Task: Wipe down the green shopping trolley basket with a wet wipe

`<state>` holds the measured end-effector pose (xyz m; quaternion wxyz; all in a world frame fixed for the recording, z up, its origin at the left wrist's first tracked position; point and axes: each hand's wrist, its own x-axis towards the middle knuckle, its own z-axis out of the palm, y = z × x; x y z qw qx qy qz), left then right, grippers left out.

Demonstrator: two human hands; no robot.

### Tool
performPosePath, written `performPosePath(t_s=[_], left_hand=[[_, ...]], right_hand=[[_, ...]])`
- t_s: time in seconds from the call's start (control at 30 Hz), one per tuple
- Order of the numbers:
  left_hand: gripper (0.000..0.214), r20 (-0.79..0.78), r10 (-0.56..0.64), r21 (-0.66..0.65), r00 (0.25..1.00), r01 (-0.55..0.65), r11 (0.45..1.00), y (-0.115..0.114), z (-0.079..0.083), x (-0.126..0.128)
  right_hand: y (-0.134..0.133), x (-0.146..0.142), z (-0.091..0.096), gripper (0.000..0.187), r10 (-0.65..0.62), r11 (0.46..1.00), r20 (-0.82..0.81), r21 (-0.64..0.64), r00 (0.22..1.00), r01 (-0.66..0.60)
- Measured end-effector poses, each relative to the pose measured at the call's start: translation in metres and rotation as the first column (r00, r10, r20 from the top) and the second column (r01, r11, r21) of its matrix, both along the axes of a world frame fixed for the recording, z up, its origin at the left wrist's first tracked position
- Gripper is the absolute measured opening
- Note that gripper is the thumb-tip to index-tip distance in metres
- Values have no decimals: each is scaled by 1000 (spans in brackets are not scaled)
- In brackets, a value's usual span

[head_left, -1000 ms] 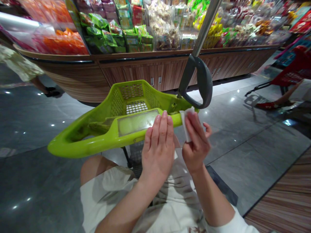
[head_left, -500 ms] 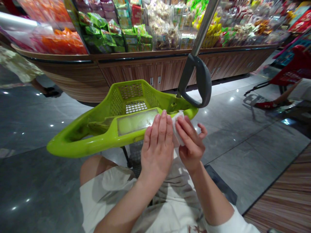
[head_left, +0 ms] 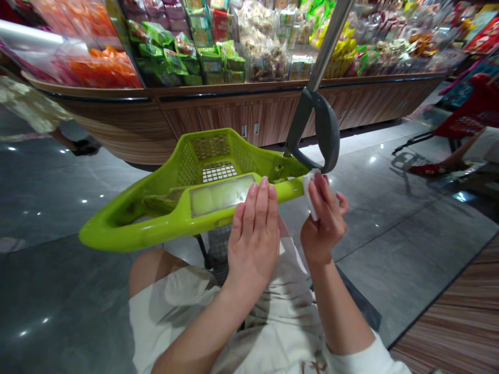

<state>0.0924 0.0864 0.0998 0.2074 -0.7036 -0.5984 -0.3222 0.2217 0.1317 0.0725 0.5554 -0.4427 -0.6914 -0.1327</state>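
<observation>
- One white wipe (head_left: 311, 195), folded; we see it inside the right-hand grip, against the right end of the green handlebar (head_left: 289, 190).
- One right hand (head_left: 324, 221): fingers pinching the wipe, little finger lifted off. We can't see what its fingertips do behind the wipe.
- One left hand (head_left: 253, 234), left of the grip: palm down, four fingers straight and pressed together over the handlebar, right end of the panel; we can't see the thumb clearly.
- One clear panel (head_left: 220, 196) set in the handlebar, left of the grip, partly under the left fingers.
- One green basket (head_left: 187, 156), mesh-walled, beyond and left of the grip.
- One grey loop handle (head_left: 328, 132) just beyond the grip, on one metal pole (head_left: 329, 44) rising above it.
- One wood-front counter (head_left: 218, 106) well beyond the grip; two pale pulls straight past the basket, others farther right. Packets (head_left: 163, 57) piled on top, too many for us to count.
- One red cart (head_left: 465, 111) well right of the grip, one person's leg (head_left: 452, 156) beside it.
- One other person (head_left: 35, 104), far left of the grip, partly visible.
</observation>
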Motion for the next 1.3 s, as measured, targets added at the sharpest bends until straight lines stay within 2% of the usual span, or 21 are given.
performPosePath(t_s=[0.03, 0.13, 0.2, 0.33, 0.4, 0.57, 0.77, 0.93, 1.0, 1.13, 1.3], left_hand=[[66, 1, 3, 3, 1000, -3, 1000, 0, 0, 0], [64, -9, 8, 12, 1000, -8, 1000, 0, 0, 1], [64, -17, 10, 9, 1000, -9, 1000, 0, 0, 1], [67, 19, 1, -14, 1000, -1, 1000, -1, 0, 2], [69, 40, -4, -21, 999, 5, 1000, 0, 0, 2], [68, 28, -11, -9, 1000, 11, 1000, -1, -1, 1], [70, 36, -14, -22, 999, 15, 1000, -1, -1, 1], [66, 42, -21, 15, 999, 20, 1000, 0, -2, 1], [66, 43, -23, 1, 999, 23, 1000, 0, -1, 0], [66, 23, -8, -19, 1000, 8, 1000, -1, 1, 1], [65, 4, 1, 1, 1000, -1, 1000, 0, -1, 1]], right_hand=[[-1, -1, 1, 67, 1, 1000, -5, -18, 1000, -1], [-7, -7, 2, 70, 152, 987, 93, -67, 984, -146], [-8, -7, 2, 70, 201, 979, 149, -56, 968, -195], [1, 2, 2, 69, 14, 1000, 51, 9, 999, -14], [1, 1, 3, 70, -20, 1000, 1, -4, 1000, 20], [-9, -8, 2, 70, 189, 981, 145, -57, 971, -183], [0, -2, 1, 68, -9, 1000, -38, 7, 999, 10], [-8, -10, 3, 67, 173, 984, 136, -65, 976, -165], [-6, -7, 3, 68, 138, 990, 131, -43, 982, -133], [-1, -4, 4, 68, -8, 1000, -18, -7, 1000, 8], [-9, -9, 3, 70, 182, 982, 143, -77, 973, -173]])
